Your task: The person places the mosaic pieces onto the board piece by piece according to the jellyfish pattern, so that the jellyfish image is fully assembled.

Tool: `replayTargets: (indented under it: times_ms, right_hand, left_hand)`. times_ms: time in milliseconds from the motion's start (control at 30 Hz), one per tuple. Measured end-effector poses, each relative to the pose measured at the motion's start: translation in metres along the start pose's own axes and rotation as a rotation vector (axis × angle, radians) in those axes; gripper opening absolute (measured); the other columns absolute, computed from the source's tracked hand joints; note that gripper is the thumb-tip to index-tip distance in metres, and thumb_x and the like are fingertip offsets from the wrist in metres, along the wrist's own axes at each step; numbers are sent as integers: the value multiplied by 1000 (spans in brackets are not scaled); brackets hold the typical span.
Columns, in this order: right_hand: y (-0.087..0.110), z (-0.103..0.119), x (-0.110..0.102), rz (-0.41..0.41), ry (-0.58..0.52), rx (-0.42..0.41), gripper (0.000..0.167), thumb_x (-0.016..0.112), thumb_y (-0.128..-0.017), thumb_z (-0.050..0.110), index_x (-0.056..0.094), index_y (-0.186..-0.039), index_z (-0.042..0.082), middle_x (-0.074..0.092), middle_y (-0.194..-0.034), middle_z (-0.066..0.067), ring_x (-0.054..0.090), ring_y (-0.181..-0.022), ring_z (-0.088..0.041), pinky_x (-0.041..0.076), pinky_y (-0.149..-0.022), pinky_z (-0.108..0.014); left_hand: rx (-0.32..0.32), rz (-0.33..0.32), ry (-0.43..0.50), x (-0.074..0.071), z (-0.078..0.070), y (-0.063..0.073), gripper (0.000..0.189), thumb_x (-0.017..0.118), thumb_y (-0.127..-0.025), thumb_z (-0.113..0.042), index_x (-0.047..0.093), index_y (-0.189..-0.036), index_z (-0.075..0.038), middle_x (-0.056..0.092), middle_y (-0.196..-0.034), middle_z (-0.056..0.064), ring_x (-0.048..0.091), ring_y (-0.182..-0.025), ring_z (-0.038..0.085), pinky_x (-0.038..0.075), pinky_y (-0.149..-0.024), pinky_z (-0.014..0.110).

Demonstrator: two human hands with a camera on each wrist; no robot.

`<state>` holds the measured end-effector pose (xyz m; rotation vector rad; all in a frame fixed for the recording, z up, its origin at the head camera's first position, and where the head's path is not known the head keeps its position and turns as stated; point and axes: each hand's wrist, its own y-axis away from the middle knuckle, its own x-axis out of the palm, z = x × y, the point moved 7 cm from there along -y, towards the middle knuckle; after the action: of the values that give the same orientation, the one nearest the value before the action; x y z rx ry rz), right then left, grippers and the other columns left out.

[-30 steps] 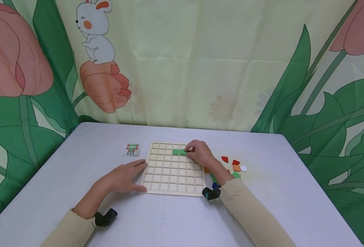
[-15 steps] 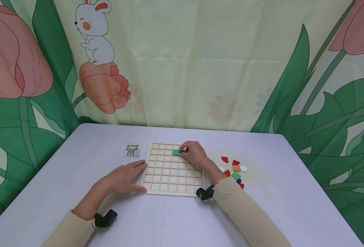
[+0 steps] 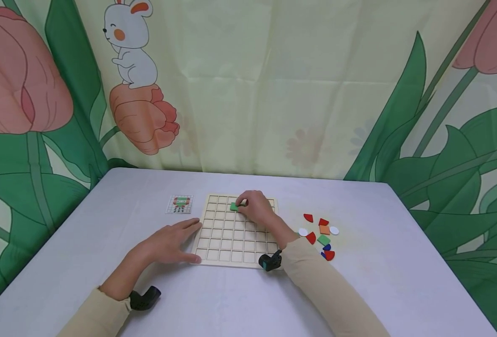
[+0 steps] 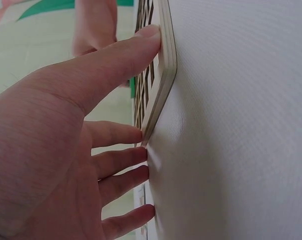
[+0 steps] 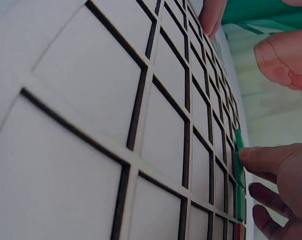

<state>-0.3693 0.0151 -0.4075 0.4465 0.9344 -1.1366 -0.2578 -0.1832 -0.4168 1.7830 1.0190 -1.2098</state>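
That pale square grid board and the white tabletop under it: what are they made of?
Pale square wooden grid board: probably matte plywood; the left wrist view shows layered bands along its edge. White tabletop: seemingly matte woven cloth, from its fine ribbed texture.

Pale wooden square-celled board [image 3: 225,245], lying flat on the white counter [image 3: 215,299], held green tile [image 3: 233,206] near the board's twelve o'clock side, partly hidden, second green tile [image 5: 241,202] just beside it toward three o'clock
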Motion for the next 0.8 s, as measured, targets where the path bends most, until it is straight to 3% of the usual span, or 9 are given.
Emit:
replayTargets:
  times_ms: [133,367,567,800]
  right_hand:
    - [-3,7,3,12,51,-11,9,71,-88,15,76,-95,14,69,-102,-2,57,-86,-17,47,-69,-29]
    - [-4,14,6,38,127,-55,11,69,-90,15,77,-98,14,69,-115,-2,58,-110,-23,50,-94,-39]
    - [0,12,4,64,3,-58,12,69,-89,15,75,-100,14,67,-119,-3,57,-103,-22,50,-85,-38]
    - [6,6,-5,16,-99,-53,13,72,-87,14,75,-100,12,68,-112,-3,58,-96,-20,49,-79,-34]
  left_hand:
    - [0,3,2,0,1,0,97,73,-75,-61,38,-149,-9,32,-157,12,34,-143,35,34,-108,59]
    - [-1,4,12,-1,0,0,97,72,-75,-61,37,-149,-9,32,-157,11,34,-142,34,35,-108,58]
    - [4,1,0,-2,-2,1,96,73,-74,-60,39,-148,-9,34,-156,12,36,-141,35,36,-107,59]
    - [6,-7,-9,-2,-2,2,96,73,-75,-59,39,-147,-7,34,-155,13,36,-141,36,37,-106,59]
